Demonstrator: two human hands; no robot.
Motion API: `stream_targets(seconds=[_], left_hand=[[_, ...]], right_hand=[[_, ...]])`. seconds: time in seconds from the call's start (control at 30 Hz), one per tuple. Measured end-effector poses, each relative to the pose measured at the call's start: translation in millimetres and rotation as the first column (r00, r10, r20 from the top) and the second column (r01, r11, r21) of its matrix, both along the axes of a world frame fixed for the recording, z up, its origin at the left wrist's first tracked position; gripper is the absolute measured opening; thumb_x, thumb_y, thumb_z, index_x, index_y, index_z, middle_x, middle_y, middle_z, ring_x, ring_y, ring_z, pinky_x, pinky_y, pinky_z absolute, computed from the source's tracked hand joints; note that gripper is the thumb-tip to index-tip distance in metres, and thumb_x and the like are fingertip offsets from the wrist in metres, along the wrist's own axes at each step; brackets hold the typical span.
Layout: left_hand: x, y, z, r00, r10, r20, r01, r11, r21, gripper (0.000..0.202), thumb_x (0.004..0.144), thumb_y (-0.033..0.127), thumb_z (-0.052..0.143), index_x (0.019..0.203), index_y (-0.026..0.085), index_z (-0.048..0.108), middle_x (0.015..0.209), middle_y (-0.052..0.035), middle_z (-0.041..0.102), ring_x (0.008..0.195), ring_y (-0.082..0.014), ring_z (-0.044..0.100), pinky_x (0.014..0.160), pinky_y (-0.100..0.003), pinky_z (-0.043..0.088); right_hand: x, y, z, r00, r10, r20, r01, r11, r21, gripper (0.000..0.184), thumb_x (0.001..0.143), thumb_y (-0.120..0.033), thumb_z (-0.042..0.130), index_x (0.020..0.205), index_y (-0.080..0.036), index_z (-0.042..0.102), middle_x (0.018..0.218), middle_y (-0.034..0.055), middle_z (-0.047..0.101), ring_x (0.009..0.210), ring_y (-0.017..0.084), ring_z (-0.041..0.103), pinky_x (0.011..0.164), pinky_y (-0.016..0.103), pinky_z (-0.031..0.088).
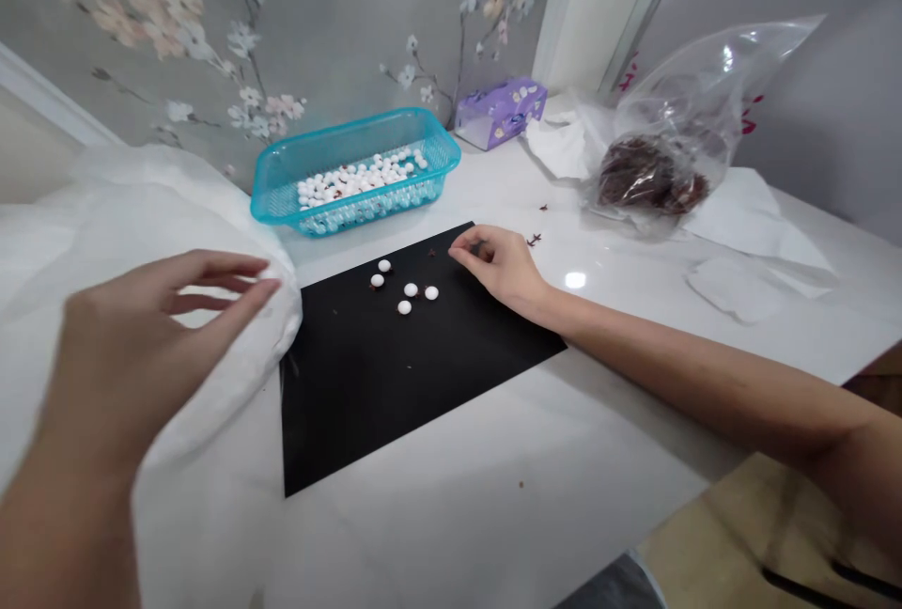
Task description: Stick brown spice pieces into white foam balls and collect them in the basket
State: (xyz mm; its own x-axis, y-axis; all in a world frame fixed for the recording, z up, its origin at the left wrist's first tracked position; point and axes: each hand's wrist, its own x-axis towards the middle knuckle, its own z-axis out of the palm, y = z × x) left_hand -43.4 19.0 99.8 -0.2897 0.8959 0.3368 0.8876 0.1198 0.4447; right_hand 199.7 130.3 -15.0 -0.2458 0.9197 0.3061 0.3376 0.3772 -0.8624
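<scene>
My right hand (504, 266) is over the far right part of a black sheet (352, 402), thumb and forefinger pinched together; whatever lies between them is too small or hidden to name. Just left of its fingertips lies a small dark red-brown piece (432, 253). Several white round pieces (411, 289) rest on the sheet, some with dark bits at their edges. My left hand (162, 336), slightly blurred, hovers before a white bag-like bundle (211, 205) at the left. Its thumb and forefinger are curved with a small gap, and nothing shows between them.
A blue plastic basket (274, 172) holding many white pieces stands behind the sheet. Right of it are a purple tissue pack (502, 111), crumpled white paper (560, 144) and a clear bag of dark brown pieces (652, 172). Small star-shaped brown bits (534, 240) lie on the white table (451, 487).
</scene>
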Motion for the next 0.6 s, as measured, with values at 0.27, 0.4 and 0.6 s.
stream_targets(seconds=[0.27, 0.4, 0.6], left_hand=[[78, 13, -88.5, 0.626, -0.210, 0.751, 0.283, 0.959, 0.033, 0.022, 0.068, 0.032, 0.070, 0.083, 0.016, 0.065, 0.090, -0.0063, 0.070, 0.083, -0.0180, 0.065, 0.080, -0.030, 0.051], [74, 12, -94.0, 0.578, -0.225, 0.785, 0.317, 0.948, 0.039, 0.020, 0.068, 0.028, 0.070, 0.084, 0.016, 0.064, 0.089, -0.0049, 0.069, 0.082, -0.0165, 0.065, 0.082, -0.030, 0.051], [71, 13, -93.0, 0.511, -0.230, 0.828, 0.324, 0.944, 0.062, 0.025, 0.064, 0.022, 0.075, 0.087, 0.018, 0.066, 0.090, -0.0030, 0.069, 0.080, -0.0136, 0.064, 0.079, -0.026, 0.051]], right_hand=[[-7, -15, 11.1, 0.917, 0.228, -0.327, -0.307, 0.927, -0.217, 0.021, 0.080, -0.036, 0.055, 0.080, -0.015, 0.052, 0.069, -0.0033, 0.048, 0.047, 0.004, 0.036, 0.045, 0.021, 0.029], [-12, -27, 16.0, 0.795, 0.346, -0.498, -0.547, 0.764, -0.342, 0.031, 0.076, -0.045, 0.060, 0.079, -0.015, 0.050, 0.063, -0.0061, 0.044, 0.043, 0.002, 0.029, 0.039, 0.020, 0.021], [-8, -29, 21.5, 0.759, 0.460, -0.462, -0.633, 0.687, -0.357, 0.028, 0.077, -0.040, 0.061, 0.078, -0.013, 0.053, 0.066, -0.0045, 0.045, 0.050, 0.003, 0.032, 0.044, 0.020, 0.023]])
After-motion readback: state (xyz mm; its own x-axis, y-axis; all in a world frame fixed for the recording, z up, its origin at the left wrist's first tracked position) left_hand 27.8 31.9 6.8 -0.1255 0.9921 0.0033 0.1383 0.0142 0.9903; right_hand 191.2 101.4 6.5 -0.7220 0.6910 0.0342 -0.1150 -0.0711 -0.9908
